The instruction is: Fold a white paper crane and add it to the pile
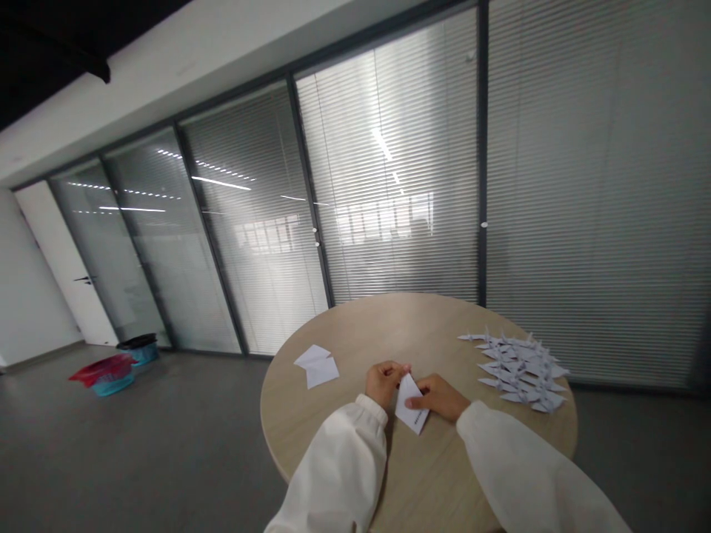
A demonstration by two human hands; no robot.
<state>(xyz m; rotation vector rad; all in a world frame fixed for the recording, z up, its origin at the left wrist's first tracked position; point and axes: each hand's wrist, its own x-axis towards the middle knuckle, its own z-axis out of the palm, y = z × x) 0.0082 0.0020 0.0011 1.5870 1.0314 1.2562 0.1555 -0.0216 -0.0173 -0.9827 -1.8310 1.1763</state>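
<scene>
Between my hands is a folded piece of white paper (409, 416), narrow at its far end, with a line of dark print near its lower right edge. My left hand (384, 383) is closed, its fingertips pinching the paper's far tip. From the right, my right hand (438, 397) grips the paper's side, the thumb lying across its upper face. Off to the left on the table are white paper sheets (319, 366) with crease lines. Many folded paper cranes (522, 370) with pointed ends stand close together in rows at the right.
The round wooden table (344, 326) stands in front of a glass partition with blinds (389, 163). On the floor at the left are a bin with a red liner (105, 372) and another with a black liner (141, 348). A white door (64, 259) is at far left.
</scene>
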